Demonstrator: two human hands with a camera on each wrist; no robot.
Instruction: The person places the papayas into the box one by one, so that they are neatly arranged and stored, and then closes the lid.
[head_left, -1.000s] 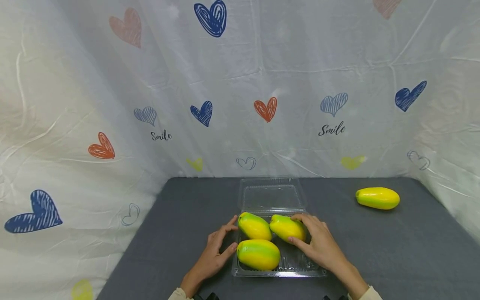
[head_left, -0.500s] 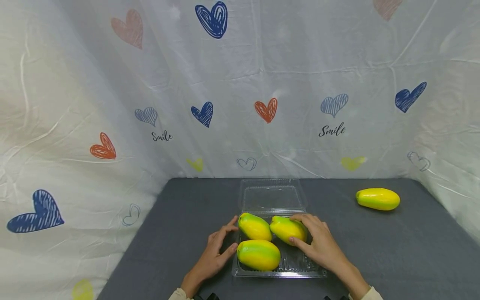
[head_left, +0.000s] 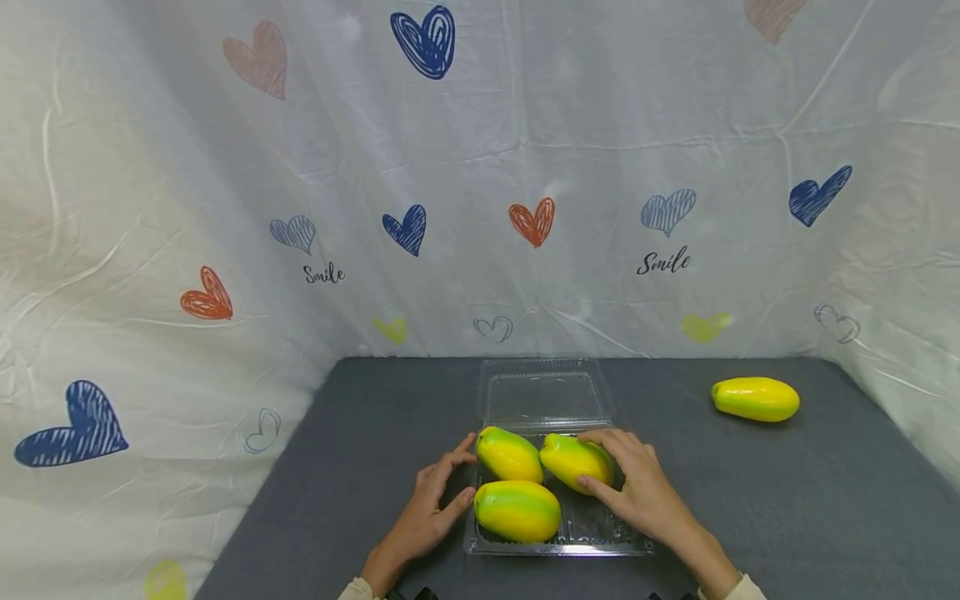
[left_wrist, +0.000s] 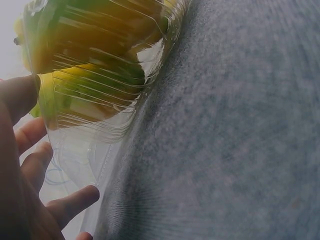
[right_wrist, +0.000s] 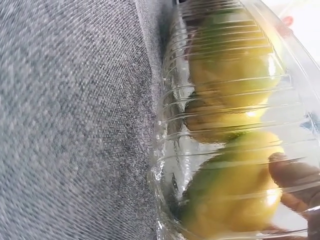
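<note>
A clear plastic clamshell box has its lid folded back. Three yellow-green papayas lie in its base: one at the front left, one behind it, and a third papaya at the back right. My right hand grips that third papaya, thumb on its near side and fingers over its far side. My left hand is spread along the box's left side. In the left wrist view its thumb meets the clear wall, with the other fingers spread out beyond.
Another papaya lies at the back right of the grey cloth-covered table. Behind the table hangs a pale curtain printed with hearts, which also runs along both sides.
Both hands and the papayas hold their places. Only the head view has shifted very slightly.
</note>
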